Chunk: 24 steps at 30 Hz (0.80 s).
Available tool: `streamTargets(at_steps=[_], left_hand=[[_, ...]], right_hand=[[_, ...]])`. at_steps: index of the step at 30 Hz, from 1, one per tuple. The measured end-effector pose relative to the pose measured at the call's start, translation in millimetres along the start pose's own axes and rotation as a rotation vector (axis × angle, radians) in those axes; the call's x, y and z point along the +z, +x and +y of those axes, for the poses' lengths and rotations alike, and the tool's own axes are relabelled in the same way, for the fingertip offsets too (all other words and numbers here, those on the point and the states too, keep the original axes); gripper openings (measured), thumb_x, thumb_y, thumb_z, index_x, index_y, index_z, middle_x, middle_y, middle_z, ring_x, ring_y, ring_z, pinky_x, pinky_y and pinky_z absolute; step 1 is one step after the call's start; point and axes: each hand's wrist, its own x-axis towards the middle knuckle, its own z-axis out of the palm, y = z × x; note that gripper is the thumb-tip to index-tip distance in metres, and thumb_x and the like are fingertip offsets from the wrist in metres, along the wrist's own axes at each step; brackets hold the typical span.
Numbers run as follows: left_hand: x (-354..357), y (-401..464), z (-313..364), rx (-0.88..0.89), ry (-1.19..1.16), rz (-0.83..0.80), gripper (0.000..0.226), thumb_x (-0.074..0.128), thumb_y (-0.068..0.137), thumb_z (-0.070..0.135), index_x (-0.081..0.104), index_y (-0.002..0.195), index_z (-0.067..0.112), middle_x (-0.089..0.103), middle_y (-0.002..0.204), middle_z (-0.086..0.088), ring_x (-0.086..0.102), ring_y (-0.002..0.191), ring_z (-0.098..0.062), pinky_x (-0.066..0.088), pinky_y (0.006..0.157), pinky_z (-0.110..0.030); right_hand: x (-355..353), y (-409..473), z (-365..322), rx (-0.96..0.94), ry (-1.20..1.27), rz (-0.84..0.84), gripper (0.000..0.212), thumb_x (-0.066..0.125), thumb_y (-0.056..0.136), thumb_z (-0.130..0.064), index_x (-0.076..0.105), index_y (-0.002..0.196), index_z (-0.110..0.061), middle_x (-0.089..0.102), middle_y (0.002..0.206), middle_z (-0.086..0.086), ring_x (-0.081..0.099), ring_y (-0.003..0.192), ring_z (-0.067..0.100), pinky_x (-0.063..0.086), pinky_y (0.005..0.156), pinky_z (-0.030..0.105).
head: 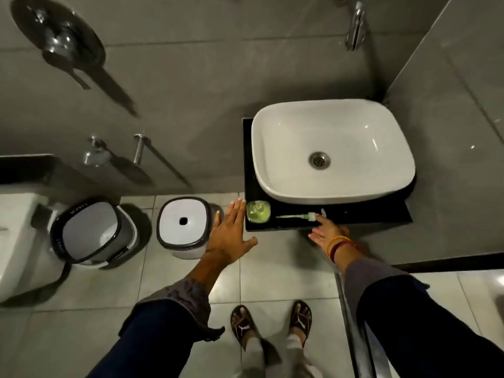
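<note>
Right hand [326,231] touches the pump [296,216]; left hand [229,236] beside soap bottle [258,211].

Navy sleeves [152,336], grey cuffs [188,291], red-yellow wrist threads [337,242], 2 black sandals [301,320]

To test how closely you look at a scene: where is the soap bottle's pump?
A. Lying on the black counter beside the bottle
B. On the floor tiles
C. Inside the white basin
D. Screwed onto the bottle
A: the pump lies flat on the black counter, just right of the open green bottle, with the right hand reaching its head.
</note>
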Motion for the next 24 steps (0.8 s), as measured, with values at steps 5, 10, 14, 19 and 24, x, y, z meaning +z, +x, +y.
streamTargets(at_steps=[5, 10, 14, 19, 24], left_hand=[[3.4, 9.6, 8.3, 0.046, 0.021, 0.068, 0.107, 0.060, 0.087, 0.058, -0.005, 0.162, 0.017, -0.003, 0.171, -0.001, -0.005, 0.157, -0.021, 0.004, 0.126, -0.052], [15.9, 13.1, 15.8, 0.044, -0.009, 0.093, 0.106, 0.056, 0.087, 0.058, -0.007, 0.161, 0.017, -0.008, 0.171, -0.001, -0.007, 0.157, -0.020, 0.001, 0.125, -0.049], [20.2, 15.4, 16.3, 0.041, -0.009, 0.101, 0.105, 0.056, 0.089, 0.058, -0.009, 0.161, 0.017, -0.009, 0.171, -0.002, -0.006, 0.157, -0.021, 0.001, 0.124, -0.049], [15.4, 13.4, 22.1, 0.017, 0.002, 0.088, 0.104, 0.056, 0.091, 0.056, -0.011, 0.161, 0.017, -0.010, 0.171, -0.002, -0.007, 0.157, -0.022, 0.004, 0.127, -0.051], [12.0, 10.5, 27.1, -0.007, -0.020, 0.059, 0.103, 0.057, 0.094, 0.052, -0.012, 0.161, 0.016, -0.011, 0.171, -0.002, -0.002, 0.157, -0.023, 0.008, 0.127, -0.052]], right_hand=[[20.5, 12.9, -10.3, 0.020, 0.096, -0.020, 0.054, 0.069, 0.093, -0.012, 0.047, 0.141, 0.000, 0.043, 0.150, 0.025, 0.044, 0.139, 0.037, 0.048, 0.106, 0.048], [28.2, 24.4, -17.6, 0.045, 0.066, -0.025, 0.045, 0.059, 0.098, -0.006, 0.048, 0.142, -0.005, 0.044, 0.151, 0.022, 0.044, 0.140, 0.035, 0.048, 0.107, 0.046], [23.4, 30.6, -16.0, -0.001, 0.075, 0.049, 0.031, 0.064, 0.093, 0.001, 0.057, 0.123, 0.006, 0.057, 0.138, 0.025, 0.063, 0.114, 0.035, 0.054, 0.093, 0.040], [19.9, -2.2, 2.3, -0.151, 0.114, 0.186, 0.025, 0.072, 0.085, -0.001, 0.061, 0.105, 0.008, 0.060, 0.095, 0.021, 0.057, 0.062, 0.019, 0.058, 0.068, 0.030], [19.3, -53.7, 13.6, -0.403, 0.145, 0.036, 0.022, 0.075, 0.084, 0.000, 0.066, 0.100, 0.012, 0.061, 0.072, 0.012, 0.058, 0.061, 0.017, 0.058, 0.056, 0.019]])
